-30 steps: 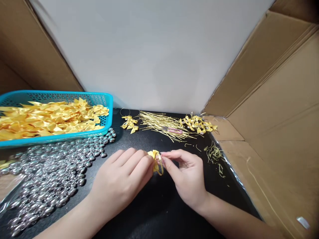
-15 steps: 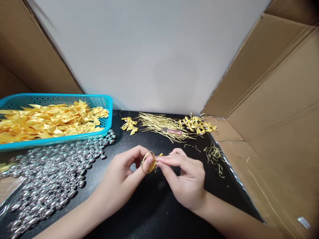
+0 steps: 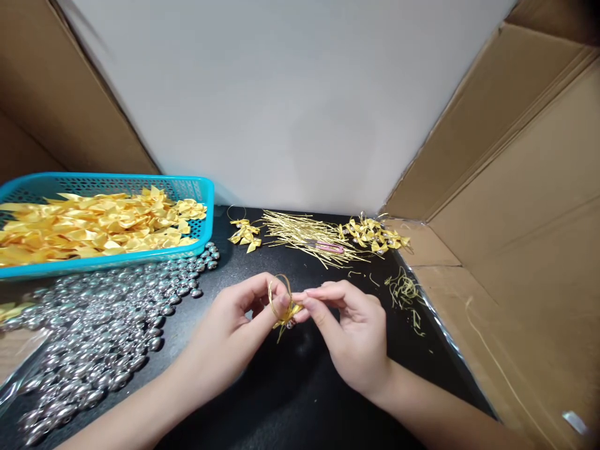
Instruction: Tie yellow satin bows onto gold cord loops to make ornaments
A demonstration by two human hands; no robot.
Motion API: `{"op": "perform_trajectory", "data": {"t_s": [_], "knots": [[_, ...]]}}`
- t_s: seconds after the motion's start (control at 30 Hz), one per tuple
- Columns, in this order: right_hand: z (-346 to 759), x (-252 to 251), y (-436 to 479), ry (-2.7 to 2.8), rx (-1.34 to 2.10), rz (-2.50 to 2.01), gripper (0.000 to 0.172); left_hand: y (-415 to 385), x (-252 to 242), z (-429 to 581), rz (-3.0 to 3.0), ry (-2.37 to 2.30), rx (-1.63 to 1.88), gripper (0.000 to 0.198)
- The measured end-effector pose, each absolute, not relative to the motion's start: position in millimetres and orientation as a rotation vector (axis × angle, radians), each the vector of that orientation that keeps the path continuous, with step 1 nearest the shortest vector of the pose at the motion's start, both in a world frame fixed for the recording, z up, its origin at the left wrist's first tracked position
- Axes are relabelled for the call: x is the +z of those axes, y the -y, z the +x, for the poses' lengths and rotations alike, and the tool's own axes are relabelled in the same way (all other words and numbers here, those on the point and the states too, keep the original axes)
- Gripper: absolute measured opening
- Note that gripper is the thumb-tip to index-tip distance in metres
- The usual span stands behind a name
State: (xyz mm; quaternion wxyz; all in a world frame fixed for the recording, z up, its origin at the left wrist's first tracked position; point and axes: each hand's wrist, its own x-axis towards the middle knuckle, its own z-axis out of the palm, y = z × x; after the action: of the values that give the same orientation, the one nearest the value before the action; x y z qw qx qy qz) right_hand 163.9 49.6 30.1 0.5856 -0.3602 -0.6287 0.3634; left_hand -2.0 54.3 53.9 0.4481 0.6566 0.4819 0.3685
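Low over the middle of the black table, my left hand [image 3: 250,319] pinches a loop of gold cord [image 3: 272,297] between thumb and fingers. A small yellow ribbon bow [image 3: 294,308] hangs at the loop, with a silver bead [image 3: 289,324] partly showing under it and a short cord end below. My right hand [image 3: 354,331] is closed too, its thumb and fingertips pinching at the bow's right side. What exactly lies between the right fingertips is hidden.
A blue basket [image 3: 210,212] of yellow bows stands at the left, behind many silver beads [image 3: 112,331]. At the back lie gold cords [image 3: 300,231], pink-handled snips [image 3: 329,247] and finished-looking bows [image 3: 375,234]. Cord scraps [image 3: 403,290] lie right. Cardboard walls [image 3: 525,156] enclose the sides.
The bow and bead have turned and now show more below my fingers. My right hand's fingers have shifted slightly up and right; the left still holds the loop.
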Motion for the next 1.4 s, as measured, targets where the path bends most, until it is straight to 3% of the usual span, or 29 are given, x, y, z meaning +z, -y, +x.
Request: {"op": "perform_trajectory", "data": {"t_s": [0.33,0.77,0.97,1.17,1.4], "knots": [[165.3,33.9,-50.2,1.539,0.791,-0.824,0.008,-54.3,63.3,-8.0,1.908,-1.275,0.866,0.023],[168.9,15.8,-54.8,1.939,0.155,-0.634,0.033,-51.7,56.8,-5.0,2.311,-1.400,0.879,0.021],[165.4,16.3,-61.4,1.795,0.242,-0.684,0.024,-55.7,55.7,-6.3,2.291,-1.440,0.803,0.019],[164.4,24.0,-65.3,1.668,0.536,-0.728,0.015,-59.2,60.0,-10.8,2.316,-1.445,0.854,0.018],[168.6,27.1,-65.0,1.697,0.592,-0.662,0.013,-62.5,67.6,-16.2,2.215,-1.453,0.866,0.023]]}}
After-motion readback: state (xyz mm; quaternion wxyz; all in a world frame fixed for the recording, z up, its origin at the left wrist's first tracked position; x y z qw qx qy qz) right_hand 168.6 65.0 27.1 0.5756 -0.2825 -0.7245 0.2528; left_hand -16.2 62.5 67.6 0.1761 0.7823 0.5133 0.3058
